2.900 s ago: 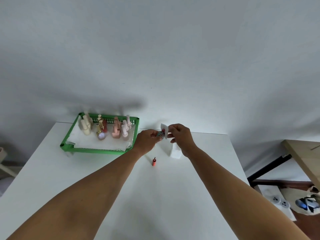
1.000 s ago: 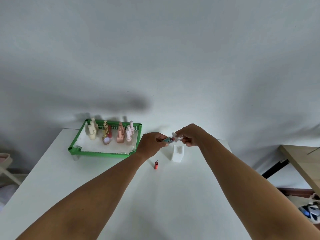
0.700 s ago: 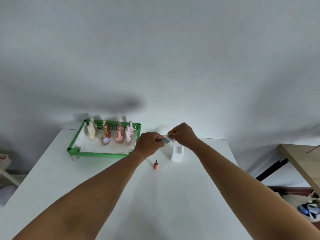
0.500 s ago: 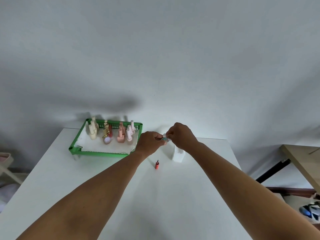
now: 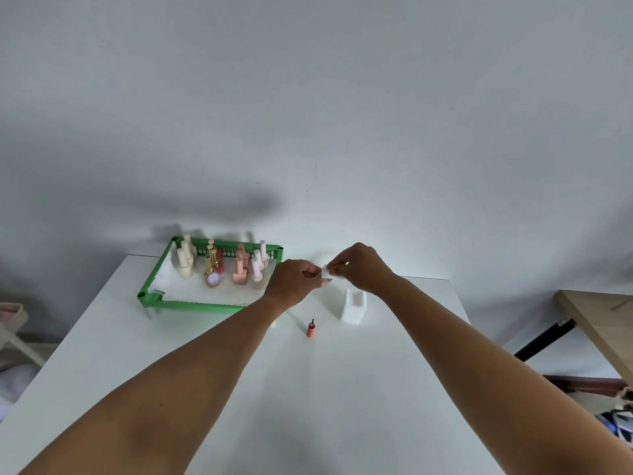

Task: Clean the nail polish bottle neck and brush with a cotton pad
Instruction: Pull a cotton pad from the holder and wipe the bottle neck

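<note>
White cotton pad (image 5: 325,270) sat pinched in the grip of the right hand (image 5: 359,269), fingertips closed tight on it and pressed against the small nail polish bottle (image 5: 327,277). The left hand (image 5: 293,286) was clamped around that bottle, so that only a sliver of it showed between the two hands; whether the pad touched the neck could not be told. Both hands hung above the white bench (image 5: 239,389), near its far edge. Below them the orange cap with its dark brush (image 5: 311,329) stood upright on the bench, apart from the hands. A white holder (image 5: 354,305) sat just beside the cap, under the right wrist. Further left, a green tray (image 5: 150,296) carried a cluster of upright polish bottles (image 5: 239,269).
</note>
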`<action>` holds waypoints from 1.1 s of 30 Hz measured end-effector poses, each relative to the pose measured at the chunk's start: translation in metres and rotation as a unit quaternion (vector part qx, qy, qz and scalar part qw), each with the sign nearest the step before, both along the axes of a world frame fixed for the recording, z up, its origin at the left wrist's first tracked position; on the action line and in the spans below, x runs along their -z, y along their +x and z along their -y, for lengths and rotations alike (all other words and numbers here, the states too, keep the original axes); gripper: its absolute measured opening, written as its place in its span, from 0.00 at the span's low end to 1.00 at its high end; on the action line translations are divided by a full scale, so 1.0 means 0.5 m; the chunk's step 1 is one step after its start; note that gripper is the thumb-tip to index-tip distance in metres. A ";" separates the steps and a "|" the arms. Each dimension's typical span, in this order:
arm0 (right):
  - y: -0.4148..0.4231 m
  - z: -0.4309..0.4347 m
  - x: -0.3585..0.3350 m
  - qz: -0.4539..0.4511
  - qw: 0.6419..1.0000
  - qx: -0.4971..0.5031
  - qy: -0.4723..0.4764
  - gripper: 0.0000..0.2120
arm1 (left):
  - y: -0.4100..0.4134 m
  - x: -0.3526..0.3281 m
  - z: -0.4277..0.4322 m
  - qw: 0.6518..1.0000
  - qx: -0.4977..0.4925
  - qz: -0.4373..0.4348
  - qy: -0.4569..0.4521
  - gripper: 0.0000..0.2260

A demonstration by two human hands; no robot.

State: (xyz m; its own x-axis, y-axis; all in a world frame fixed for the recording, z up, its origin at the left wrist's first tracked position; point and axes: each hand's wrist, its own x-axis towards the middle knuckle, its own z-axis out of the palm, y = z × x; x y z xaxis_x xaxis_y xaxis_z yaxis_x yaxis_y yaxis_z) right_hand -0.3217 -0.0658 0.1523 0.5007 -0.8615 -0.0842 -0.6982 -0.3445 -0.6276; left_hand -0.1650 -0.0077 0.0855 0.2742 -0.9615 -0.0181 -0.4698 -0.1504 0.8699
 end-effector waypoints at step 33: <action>-0.051 0.056 0.012 0.298 0.848 0.206 0.388 0.01 | -0.026 -0.002 0.001 0.994 -0.027 0.057 -0.092 0.09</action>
